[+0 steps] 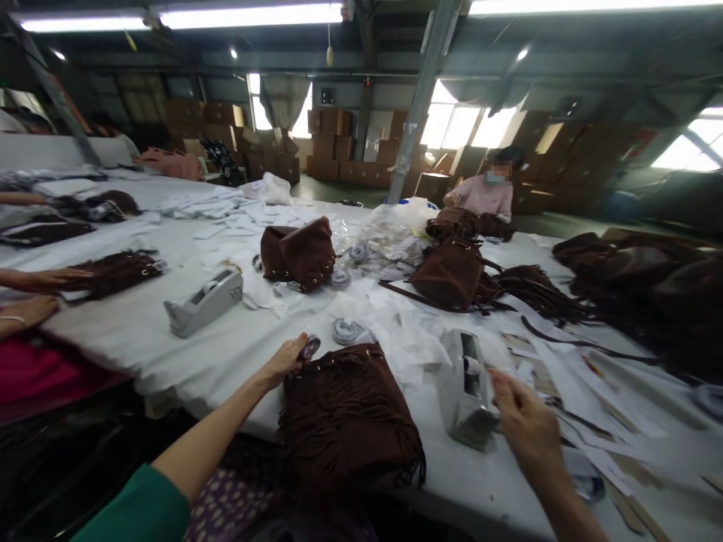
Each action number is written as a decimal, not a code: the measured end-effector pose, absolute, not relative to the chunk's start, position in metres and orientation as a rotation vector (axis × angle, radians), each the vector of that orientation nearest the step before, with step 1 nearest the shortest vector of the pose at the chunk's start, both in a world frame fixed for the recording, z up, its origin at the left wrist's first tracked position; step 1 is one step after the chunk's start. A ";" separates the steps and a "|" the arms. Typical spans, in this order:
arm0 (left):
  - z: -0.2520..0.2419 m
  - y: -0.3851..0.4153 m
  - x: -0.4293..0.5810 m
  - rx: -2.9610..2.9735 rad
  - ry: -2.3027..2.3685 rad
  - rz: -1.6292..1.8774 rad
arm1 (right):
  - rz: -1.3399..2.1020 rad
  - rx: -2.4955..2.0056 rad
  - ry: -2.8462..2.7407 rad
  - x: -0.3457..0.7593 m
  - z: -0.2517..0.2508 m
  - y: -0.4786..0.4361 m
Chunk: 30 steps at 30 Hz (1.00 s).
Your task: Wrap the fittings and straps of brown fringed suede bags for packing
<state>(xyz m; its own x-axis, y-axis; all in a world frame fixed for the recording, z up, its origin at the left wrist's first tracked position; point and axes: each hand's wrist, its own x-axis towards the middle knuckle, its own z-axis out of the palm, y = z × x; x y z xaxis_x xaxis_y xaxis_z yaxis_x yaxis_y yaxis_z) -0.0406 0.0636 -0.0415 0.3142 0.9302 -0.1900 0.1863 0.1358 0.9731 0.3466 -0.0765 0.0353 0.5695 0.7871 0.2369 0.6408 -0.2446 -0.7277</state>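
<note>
The fringed brown bag (350,410) lies at the lower centre of the frame, on the near edge of the white-covered bench (186,357), between the two hands. Its eyelet-lined mouth edge runs across the frame, rising slightly to the right, and the body spreads from there toward the lower right. The left hand (289,357) is the nearer one, right at the bag's upper-left corner; its grip is closed on a small round item (309,347), and whether it also touches the bag cannot be told. The right hand (528,421) is apart from the bag, at the right side of a grey tape dispenser (468,391) whose long axis runs up and down the frame. Its fingers are bent, but I cannot tell whether this grip pinches anything.

Of the containers, the dispenser carries a pale roll in its slot, and a second dispenser (206,302) sits at left of centre. The fringed bag's inside is hidden. One brown bag (299,252) stands above centre; another (449,275) lies to the upper right. Near it, clear plastic (389,233) covers or holds pale pieces. Cardboard boxes (333,147) are stacked along the back, contents out of sight.
</note>
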 end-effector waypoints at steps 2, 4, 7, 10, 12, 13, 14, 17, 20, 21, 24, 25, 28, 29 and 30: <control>-0.042 0.062 -0.041 1.326 1.116 0.775 | 0.432 -1.788 -1.166 0.295 0.034 -0.063; -0.043 0.062 -0.041 1.320 1.095 0.792 | 0.654 -1.612 -1.160 0.246 0.031 -0.051; -0.046 0.061 -0.041 1.312 1.078 0.822 | 0.992 -1.383 -1.178 0.186 0.023 -0.032; -0.046 0.060 -0.041 1.312 1.070 0.846 | 1.158 -1.335 -1.253 0.146 0.012 -0.011; -0.043 0.057 -0.042 1.322 1.068 0.849 | 1.107 -1.392 -1.297 0.131 0.004 0.005; -0.041 0.056 -0.042 1.327 1.060 0.851 | 1.061 -1.414 -1.311 0.126 0.001 0.012; -0.039 0.054 -0.043 1.331 1.047 0.856 | 1.021 -1.422 -1.324 0.122 -0.001 0.019; -0.034 0.052 -0.045 1.318 0.988 0.872 | 0.975 -1.384 -1.431 0.114 -0.007 0.035; -0.036 0.054 -0.050 1.231 0.937 0.865 | 0.966 -1.325 -1.555 0.108 -0.011 0.043; -0.038 0.056 -0.052 1.169 0.914 0.862 | 0.955 -1.315 -1.581 0.106 -0.013 0.044; -0.045 0.062 -0.057 0.969 0.846 0.860 | 0.906 -1.314 -1.630 0.099 -0.018 0.047; -0.047 0.064 -0.058 0.914 0.829 0.862 | 0.883 -1.321 -1.637 0.097 -0.020 0.047; -0.052 0.070 -0.060 0.826 0.814 0.867 | 0.821 -1.330 -1.650 0.091 -0.025 0.045; -0.052 0.072 -0.060 0.802 0.814 0.870 | 0.810 -1.325 -1.656 0.089 -0.027 0.045; -0.053 0.073 -0.060 0.783 0.816 0.874 | 0.805 -1.318 -1.668 0.088 -0.029 0.045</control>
